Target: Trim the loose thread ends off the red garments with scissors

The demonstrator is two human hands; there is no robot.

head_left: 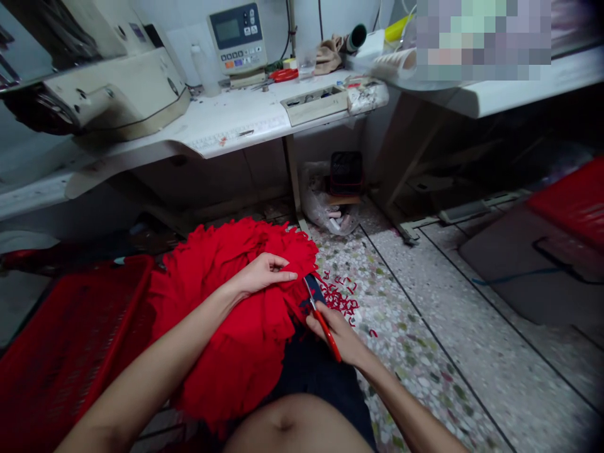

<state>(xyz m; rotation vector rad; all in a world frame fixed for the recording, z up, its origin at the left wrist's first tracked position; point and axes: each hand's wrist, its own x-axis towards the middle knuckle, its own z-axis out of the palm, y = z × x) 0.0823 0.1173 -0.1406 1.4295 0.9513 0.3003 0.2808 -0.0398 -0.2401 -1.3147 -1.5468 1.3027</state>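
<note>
A large heap of red fabric (236, 340) with frilled edges lies over my lap. My left hand (262, 275) pinches the edge of this fabric near its right side, thumb and fingers closed on it. In my right hand (342, 333) is a pair of thread snips (327, 331) with red handles, the blades pointing up and forward. The blades are close beside the fabric edge, over my dark trouser leg; whether they touch the cloth I cannot tell. Small red cloth scraps (340, 301) are scattered on the floor just beyond my right hand.
A red plastic crate (141, 277) stands at my left. Ahead is a white sewing table (245, 119) with a sewing machine (127, 94), a control panel (238, 41) and a clear bottle (204, 72). A plastic bag (325, 211) sits under the table; a grey box (514, 264) is at right.
</note>
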